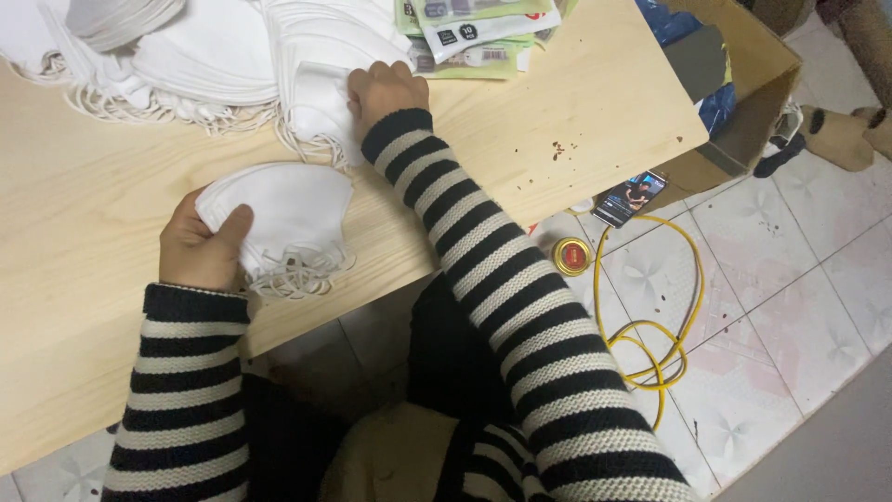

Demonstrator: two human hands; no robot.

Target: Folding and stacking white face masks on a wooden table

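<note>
Nearest, the left hand [200, 246] clamps a small stack of white masks [283, 209] at the table [84, 325] edge, while farther off the right hand [386, 88] pinches another from the large unsorted heap [214, 56].

Green-white packets [478, 37] tabletop; lit phone [631, 197] floor

Single head-worn camera, no second view to overlap. It looks steeply down and slightly forward from above the person's chest, close in. The wooden counter [111, 232] fills the upper left and runs diagonally, so the view is rolled. Striped sleeves enter from the bottom edge. The tiled floor [790, 307] fills the right side.
</note>
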